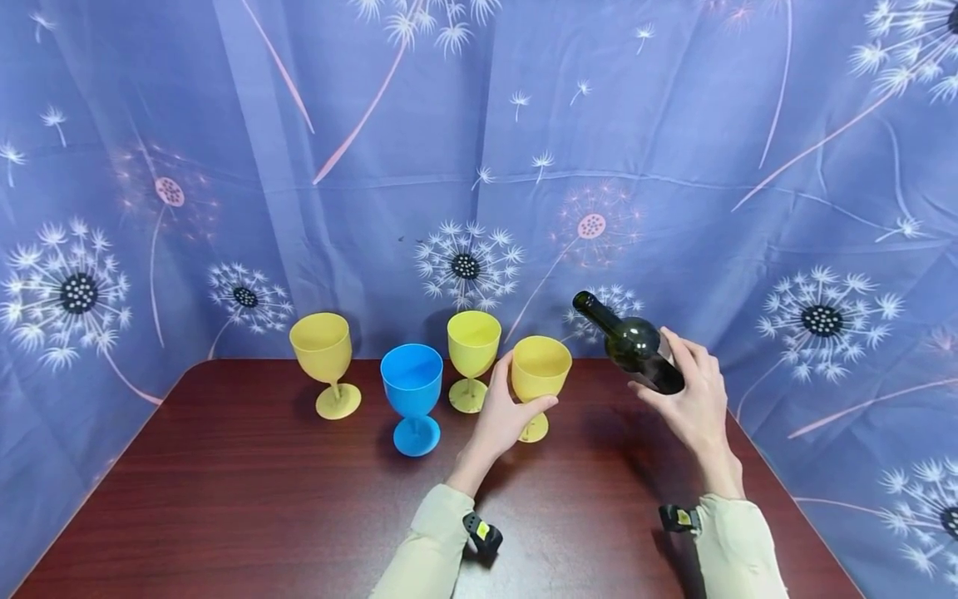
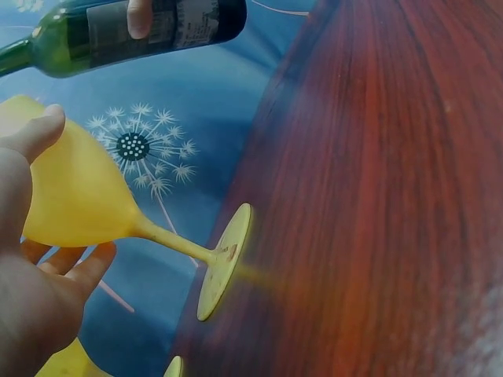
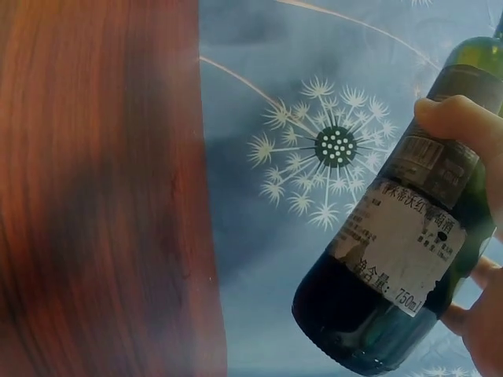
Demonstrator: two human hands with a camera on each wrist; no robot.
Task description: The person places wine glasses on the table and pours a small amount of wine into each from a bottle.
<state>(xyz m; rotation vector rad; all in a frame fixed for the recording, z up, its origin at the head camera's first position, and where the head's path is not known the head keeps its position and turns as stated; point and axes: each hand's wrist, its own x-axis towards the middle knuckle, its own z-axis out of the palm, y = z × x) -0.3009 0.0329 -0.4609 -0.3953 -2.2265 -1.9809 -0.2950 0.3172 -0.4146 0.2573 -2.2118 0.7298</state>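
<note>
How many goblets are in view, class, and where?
4: on the table, left to right, the first yellow goblet, blue goblet and second yellow goblet; in the left hand, the third yellow goblet. None appears hidden.

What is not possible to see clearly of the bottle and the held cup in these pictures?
Head view: the held yellow cup has its stem mostly hidden by the left hand.
Head view: the right hand covers part of the bottle.
Left wrist view: the left edge cuts off the bottle's mouth.
Right wrist view: small print on the white label is too tiny and blurred.
</note>
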